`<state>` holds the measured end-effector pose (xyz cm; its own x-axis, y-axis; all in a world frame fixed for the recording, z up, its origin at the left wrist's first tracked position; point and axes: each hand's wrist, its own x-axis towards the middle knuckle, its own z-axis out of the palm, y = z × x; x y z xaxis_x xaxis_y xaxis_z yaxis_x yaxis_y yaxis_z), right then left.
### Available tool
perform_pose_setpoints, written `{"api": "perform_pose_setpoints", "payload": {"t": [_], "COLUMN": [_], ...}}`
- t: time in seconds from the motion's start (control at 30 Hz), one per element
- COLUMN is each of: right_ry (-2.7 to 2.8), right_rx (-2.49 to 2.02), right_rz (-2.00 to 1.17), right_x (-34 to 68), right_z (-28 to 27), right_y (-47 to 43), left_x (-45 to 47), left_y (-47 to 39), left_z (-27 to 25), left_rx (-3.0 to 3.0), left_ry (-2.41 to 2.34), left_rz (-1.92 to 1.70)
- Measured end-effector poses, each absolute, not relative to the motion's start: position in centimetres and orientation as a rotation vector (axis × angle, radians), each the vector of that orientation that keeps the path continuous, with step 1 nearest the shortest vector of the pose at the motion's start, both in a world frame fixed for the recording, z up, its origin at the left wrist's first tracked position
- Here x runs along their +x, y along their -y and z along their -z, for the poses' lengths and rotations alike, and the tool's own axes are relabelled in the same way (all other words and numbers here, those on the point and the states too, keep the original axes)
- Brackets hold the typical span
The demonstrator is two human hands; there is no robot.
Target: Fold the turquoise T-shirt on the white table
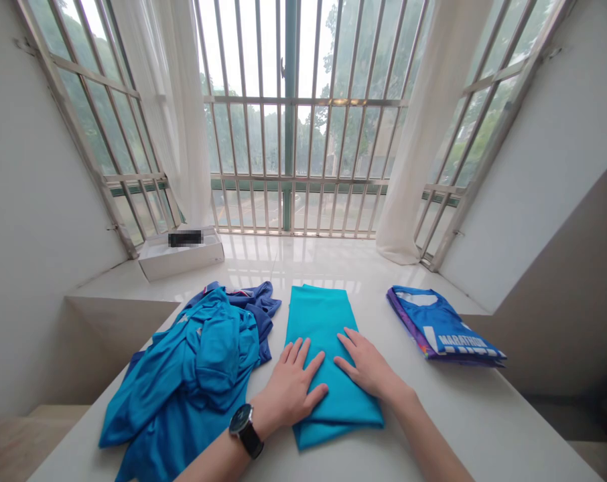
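Note:
A turquoise garment (319,311), folded into a long rectangle, lies on the white surface in front of me. My left hand (294,385) rests flat on its left side with the fingers stretched out. Across from it, my right hand (366,361) lies on the right edge, fingers spread and pointing inward. Near the bottom, a lower layer of the cloth sticks out below the upper fold. To the left is a crumpled heap of blue shirts (197,361), with darker blue cloth behind. What kind of garment the turquoise one is, I cannot tell.
A stack of folded shirts (447,325), the top one blue with white "MARATHON" lettering, sits on the right. At the back left stands a white box (183,261) with a blurred dark item on it. White curtains (414,167) and a barred window (303,134) rise behind.

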<state>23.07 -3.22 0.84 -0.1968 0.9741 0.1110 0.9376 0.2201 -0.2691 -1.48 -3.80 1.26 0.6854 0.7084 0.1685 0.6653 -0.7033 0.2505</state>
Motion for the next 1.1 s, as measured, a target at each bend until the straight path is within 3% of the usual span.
{"api": "perform_pose_setpoints", "payload": {"t": [0.27, 0.53, 1.1], "right_ry": [2.301, 2.379, 2.337], "right_rx": [-1.606, -1.714, -1.686], "right_rz": [-0.363, -0.252, -0.296], "right_x": [20.7, 20.2, 21.7], "right_z": [-1.9, 0.0, 0.0], "right_y": [4.4, 4.3, 5.0], "left_x": [-0.8, -1.1, -0.4], "left_y": [4.7, 3.9, 2.7], "left_z": [-1.7, -1.1, -0.5], "left_rx": [2.749, 2.729, 2.771], "left_ry": [-0.973, -0.931, -0.910], "left_rz": [-0.397, -0.244, -0.366]}}
